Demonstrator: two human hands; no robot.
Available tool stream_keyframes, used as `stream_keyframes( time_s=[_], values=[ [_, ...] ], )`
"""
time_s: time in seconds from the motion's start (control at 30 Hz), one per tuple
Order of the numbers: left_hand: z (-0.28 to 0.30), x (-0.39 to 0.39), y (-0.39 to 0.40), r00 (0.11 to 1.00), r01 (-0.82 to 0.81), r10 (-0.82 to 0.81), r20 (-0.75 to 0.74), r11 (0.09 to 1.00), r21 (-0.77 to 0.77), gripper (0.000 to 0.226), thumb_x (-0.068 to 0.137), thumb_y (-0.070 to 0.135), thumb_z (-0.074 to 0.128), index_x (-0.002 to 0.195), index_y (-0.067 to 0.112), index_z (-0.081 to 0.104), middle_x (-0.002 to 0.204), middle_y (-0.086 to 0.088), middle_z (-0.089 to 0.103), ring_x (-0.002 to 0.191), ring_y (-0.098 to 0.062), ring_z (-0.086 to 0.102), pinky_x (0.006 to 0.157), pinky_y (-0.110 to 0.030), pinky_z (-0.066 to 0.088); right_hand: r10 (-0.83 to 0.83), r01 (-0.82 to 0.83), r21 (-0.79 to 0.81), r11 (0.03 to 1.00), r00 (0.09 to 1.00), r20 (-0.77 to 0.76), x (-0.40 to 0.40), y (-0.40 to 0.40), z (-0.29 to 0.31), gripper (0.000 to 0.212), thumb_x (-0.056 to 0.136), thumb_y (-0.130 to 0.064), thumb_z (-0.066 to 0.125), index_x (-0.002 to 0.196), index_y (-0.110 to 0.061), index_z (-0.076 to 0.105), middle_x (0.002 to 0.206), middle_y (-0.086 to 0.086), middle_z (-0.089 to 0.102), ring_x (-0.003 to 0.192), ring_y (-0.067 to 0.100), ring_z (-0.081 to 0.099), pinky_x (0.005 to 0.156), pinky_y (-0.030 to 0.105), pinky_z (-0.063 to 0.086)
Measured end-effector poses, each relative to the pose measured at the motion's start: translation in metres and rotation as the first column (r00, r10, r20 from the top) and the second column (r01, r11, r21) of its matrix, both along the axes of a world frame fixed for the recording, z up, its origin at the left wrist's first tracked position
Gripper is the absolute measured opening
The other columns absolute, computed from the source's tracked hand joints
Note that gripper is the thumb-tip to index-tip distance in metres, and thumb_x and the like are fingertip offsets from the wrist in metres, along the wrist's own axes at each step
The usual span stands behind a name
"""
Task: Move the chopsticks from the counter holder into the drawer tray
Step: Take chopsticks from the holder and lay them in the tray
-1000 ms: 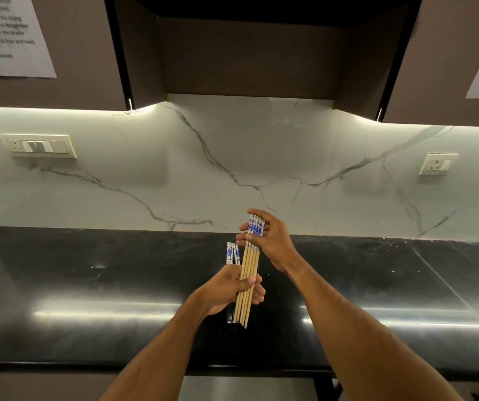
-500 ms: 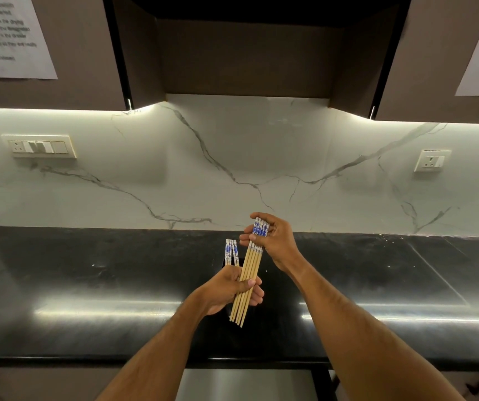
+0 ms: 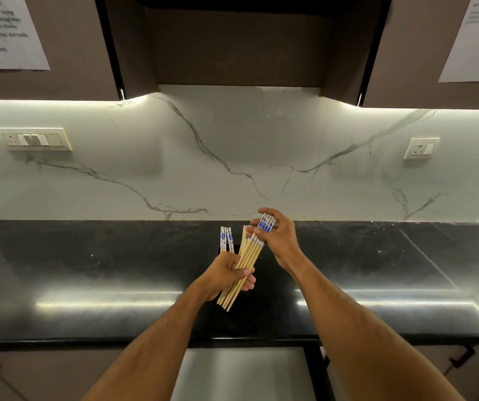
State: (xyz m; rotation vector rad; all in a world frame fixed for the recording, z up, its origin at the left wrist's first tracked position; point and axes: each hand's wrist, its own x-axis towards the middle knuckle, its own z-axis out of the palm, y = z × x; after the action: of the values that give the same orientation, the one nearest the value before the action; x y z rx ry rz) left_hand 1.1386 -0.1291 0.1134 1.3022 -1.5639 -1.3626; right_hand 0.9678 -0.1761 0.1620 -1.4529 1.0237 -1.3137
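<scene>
Two hands hold one bundle of chopsticks (image 3: 241, 270) over the dark counter (image 3: 87, 270): our left hand (image 3: 226, 273) is closed around the lower shafts, and our right hand (image 3: 275, 238) pinches the blue-patterned tops. Compared with a moment ago, the bundle leans more to the right and fans out. A few chopsticks remain in the black holder (image 3: 226, 241) behind our left hand, so we judge the collecting is not finished. The drawer tray is not visible.

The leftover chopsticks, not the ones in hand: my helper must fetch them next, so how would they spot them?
On the black counter, look just beyond the left hand. The leftover chopsticks stand upright there, alone, blue-and-white ends up, while the held bundle leans between both hands.
</scene>
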Motion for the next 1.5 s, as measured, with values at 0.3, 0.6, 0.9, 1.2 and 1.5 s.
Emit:
stream_keyframes(
  time_s=[0.3, 0.6, 0.9, 1.2, 1.5],
  values=[
    [-0.006, 0.020, 0.019, 0.607, 0.106, 0.106, 0.787, 0.971, -0.213, 0.015, 0.096, 0.009, 0.059, 0.109, 0.008, 0.066, 0.102, -0.009, 0.068, 0.091, -0.024, 0.068, 0.084, -0.036, 0.059, -0.175, -0.192, -0.327, 0.925, 0.549, -0.817, 0.014, 0.050, -0.019, 0.048, 0.089, -0.016, 0.071, 0.135, -0.019, 0.055, 0.132, 0.004, 0.062, 0.122, 0.019, 0.058, 0.103, 0.035, 0.049],
    [-0.060, 0.018, 0.077, 0.353, 0.320, -0.016, 0.935, 0.941, -0.105, 0.031, 0.092, 0.005, 0.066, 0.122, 0.011, 0.061, 0.117, -0.013, 0.065, 0.106, -0.029, 0.063, 0.091, -0.038, 0.051, 0.023, -0.227, 0.042, 0.973, -0.087, -0.996, 0.045, 0.117, -0.091, 0.023, 0.093, -0.017, 0.068, 0.115, -0.014, 0.065, 0.106, 0.009, 0.070, 0.096, 0.026, 0.067, 0.089, 0.041, 0.055],
    [-0.142, 0.009, 0.138, 0.402, 0.368, -0.077, 0.913, 0.926, -0.084, 0.035, 0.094, 0.007, 0.064, 0.128, 0.015, 0.059, 0.122, -0.011, 0.063, 0.113, -0.029, 0.063, 0.094, -0.038, 0.051, 0.178, -0.216, 0.196, 0.957, -0.100, -0.979, 0.027, 0.176, -0.155, 0.017, 0.095, -0.008, 0.061, 0.111, -0.007, 0.068, 0.107, 0.012, 0.069, 0.098, 0.027, 0.067, 0.090, 0.036, 0.054],
    [-0.214, 0.002, 0.185, 0.389, 0.402, -0.126, 0.913, 0.914, -0.045, 0.022, 0.091, -0.001, 0.060, 0.110, 0.009, 0.062, 0.103, -0.011, 0.070, 0.092, -0.029, 0.069, 0.079, -0.035, 0.052, 0.212, -0.289, 0.233, 0.928, -0.103, -0.972, 0.004, 0.217, -0.242, 0.015, 0.093, 0.001, 0.057, 0.103, -0.004, 0.068, 0.092, 0.013, 0.069, 0.080, 0.027, 0.068, 0.069, 0.033, 0.051],
    [-0.270, -0.007, 0.222, 0.371, 0.358, -0.119, 0.921, 0.933, -0.023, 0.024, 0.092, -0.001, 0.057, 0.112, 0.009, 0.067, 0.109, -0.010, 0.073, 0.096, -0.025, 0.072, 0.084, -0.034, 0.055, 0.236, -0.299, 0.251, 0.921, -0.085, -0.968, -0.006, 0.244, -0.315, 0.018, 0.094, -0.003, 0.057, 0.106, -0.009, 0.069, 0.100, 0.009, 0.074, 0.088, 0.027, 0.072, 0.080, 0.036, 0.059]
  ],
)
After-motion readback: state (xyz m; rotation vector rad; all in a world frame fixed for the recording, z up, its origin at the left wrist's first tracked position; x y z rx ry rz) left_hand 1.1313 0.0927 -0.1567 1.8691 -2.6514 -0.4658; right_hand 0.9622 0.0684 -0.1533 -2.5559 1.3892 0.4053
